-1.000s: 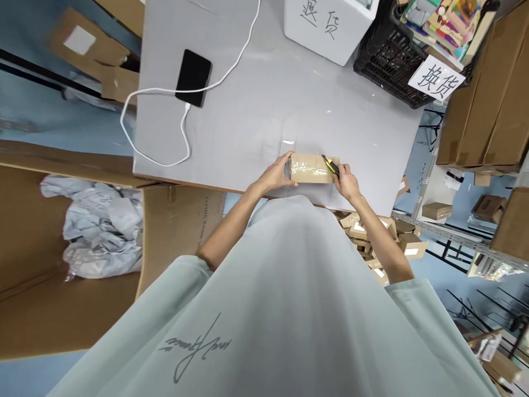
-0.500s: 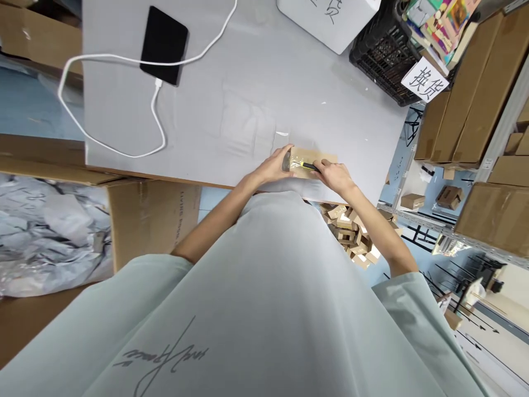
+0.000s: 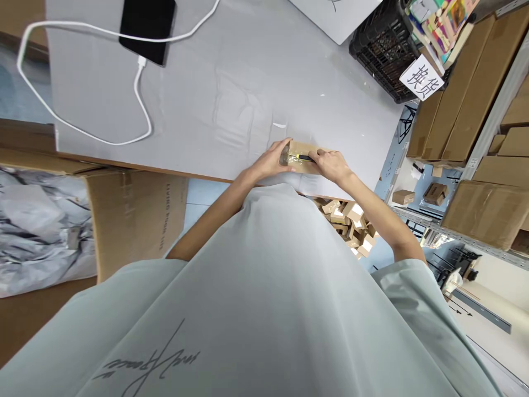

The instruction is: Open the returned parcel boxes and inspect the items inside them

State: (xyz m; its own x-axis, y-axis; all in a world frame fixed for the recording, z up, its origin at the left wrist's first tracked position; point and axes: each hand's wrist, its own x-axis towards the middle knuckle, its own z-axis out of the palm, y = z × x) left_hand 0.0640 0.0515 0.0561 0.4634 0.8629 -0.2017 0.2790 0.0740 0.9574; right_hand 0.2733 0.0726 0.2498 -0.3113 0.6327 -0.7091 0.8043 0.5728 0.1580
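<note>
A small brown cardboard box (image 3: 306, 166) with shiny clear tape on its left part lies near the front edge of the grey table (image 3: 185, 110). My left hand (image 3: 273, 160) grips the box's left end, thumb and fingers on opposite sides. In my right hand (image 3: 330, 164) is a black and yellow utility knife (image 3: 305, 157), its front end pointing left over the taped part. The blade is too small to make out. My right fingers are closed round the handle, above the right half of the box.
A black tablet (image 3: 147, 27) with a white cable (image 3: 138, 94) lies at the table's back left. A black crate (image 3: 384, 52) holding books stands back right, beside a white box (image 3: 339, 19). Small cardboard boxes (image 3: 347, 223) are piled below the front edge. A large carton (image 3: 136, 220) stands left.
The view has shifted, so the table things appear further left and higher. The knife has stayed over the taped part of the box, and both hands keep their grips.
</note>
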